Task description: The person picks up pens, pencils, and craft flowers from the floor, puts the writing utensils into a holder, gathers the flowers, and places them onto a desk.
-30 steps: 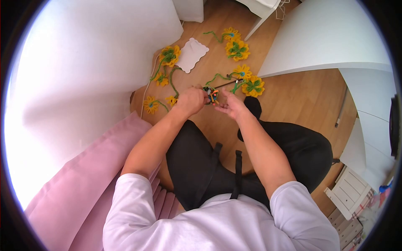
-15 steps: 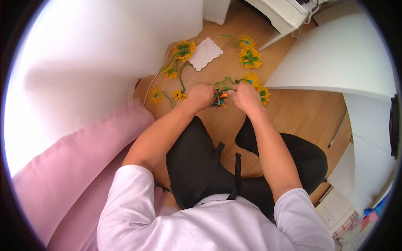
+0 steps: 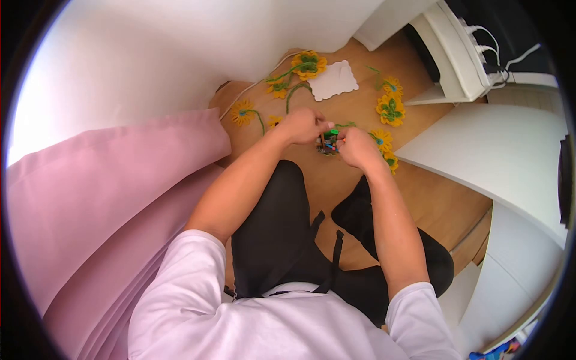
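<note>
1. Progress, as a judgement: the handling of the bundle of coloured, pen-like pieces (image 3: 327,144) near the middle of the frame looks under way, with both hands close around it. Several yellow flowers with green parts appear already formed; they lie loose on the wooden floor (image 3: 429,197), apart from the bundle. How much is left cannot be told.

2. The bundle sits between the left hand (image 3: 305,126) and the right hand (image 3: 358,148), just below the left fingertips and just left of the right ones. Whether it is held up or rests on the floor is unclear.

3. The left hand has its fingers bent and thumb side turned to the bundle; I cannot tell whether it clamps anything.

4. The right hand is curled, fingertips at the bundle's edge; a grip there is possible but too small to confirm.

5. Just beside the right hand lies a yellow flower (image 3: 381,140), with another partly hidden by the hand.

6. In the upper middle, a white card (image 3: 333,81) with a wavy edge lies beside a large yellow-and-green flower (image 3: 309,65).
</note>
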{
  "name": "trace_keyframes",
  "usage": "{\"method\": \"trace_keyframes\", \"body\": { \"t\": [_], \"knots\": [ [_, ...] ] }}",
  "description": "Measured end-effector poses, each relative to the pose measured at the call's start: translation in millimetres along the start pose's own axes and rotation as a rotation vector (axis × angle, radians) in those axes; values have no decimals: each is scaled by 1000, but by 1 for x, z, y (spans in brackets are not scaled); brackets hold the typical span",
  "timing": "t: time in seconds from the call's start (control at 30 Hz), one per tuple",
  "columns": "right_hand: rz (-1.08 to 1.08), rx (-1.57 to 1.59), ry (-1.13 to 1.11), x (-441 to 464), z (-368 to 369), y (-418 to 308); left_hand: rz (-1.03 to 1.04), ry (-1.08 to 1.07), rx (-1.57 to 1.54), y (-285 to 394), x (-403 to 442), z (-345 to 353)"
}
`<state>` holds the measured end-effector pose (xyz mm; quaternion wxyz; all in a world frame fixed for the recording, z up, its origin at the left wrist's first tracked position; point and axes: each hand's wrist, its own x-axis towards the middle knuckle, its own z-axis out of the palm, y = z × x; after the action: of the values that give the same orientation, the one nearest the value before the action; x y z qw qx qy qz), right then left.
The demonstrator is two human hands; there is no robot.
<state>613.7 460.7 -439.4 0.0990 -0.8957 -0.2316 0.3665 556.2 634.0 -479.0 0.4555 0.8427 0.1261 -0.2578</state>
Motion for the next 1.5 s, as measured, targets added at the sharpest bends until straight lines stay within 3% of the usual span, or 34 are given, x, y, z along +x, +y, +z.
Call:
{"method": "trace_keyframes", "body": {
  "t": [0.03, 0.1, 0.23, 0.4, 0.47, 0.53, 0.63, 0.67, 0.73, 0.87, 0.97, 1.0, 1.03, 1.07, 1.13, 1.2, 1.27, 1.4, 1.47, 1.5],
  "knots": [
    [31, 8, -17, 3, 1, 0, -13, 8, -7, -3, -2, -1],
    [15, 6, 2, 1, 4, 2, -10, -335, -239, -8, -2, 2],
    [15, 51, 11, -3, -2, 8, 138, -396, -23, -19, 0, 15],
    [-25, 91, 161, -12, 9, 7, 107, -223, -59, -44, 9, 8],
    [16, 189, 231, -17, 3, 10, -2, 103, 31, -81, 13, -10],
    [203, 294, 302, -18, -7, 29, -196, 431, -64, -123, 23, -15],
    [248, 271, 360, -4, 0, 64, -255, 508, 44, -143, 45, -13],
    [259, 267, 367, -2, 6, 72, -244, 502, 40, -138, 55, -7],
    [293, 292, 327, -3, 19, 85, -239, 349, 350, -126, 71, 8],
    [345, 264, 307, -6, 70, 124, -205, 380, 465, -141, 99, 39],
    [376, 376, 383, -11, 76, 133, -115, 281, 304, -139, 90, 34],
    [387, 388, 385, -8, 72, 132, -139, 320, 91, -123, 73, 20],
    [374, 444, 484, -4, 64, 127, -164, 362, -122, -106, 57, 7],
    [358, 499, 580, 0, 55, 119, -164, 359, -113, -93, 44, -1],
    [150, 668, 671, 6, 32, 91, -100, 460, -347, -70, 16, -16],
    [5, 672, 601, 3, 4, 57, -88, 481, -231, -45, -7, -23],
    [-65, 902, 398, 4, -14, 30, -62, 496, -122, -22, -22, -27],
    [-222, 798, 379, 4, -26, 14, 154, 297, 34, 2, -35, -25],
    [-181, 873, -55, 9, -29, 21, 215, 264, 95, 2, -34, -26],
    [-182, 875, -57, 11, -26, 27, 208, 183, 161, 4, -31, -26]
  ]
}}
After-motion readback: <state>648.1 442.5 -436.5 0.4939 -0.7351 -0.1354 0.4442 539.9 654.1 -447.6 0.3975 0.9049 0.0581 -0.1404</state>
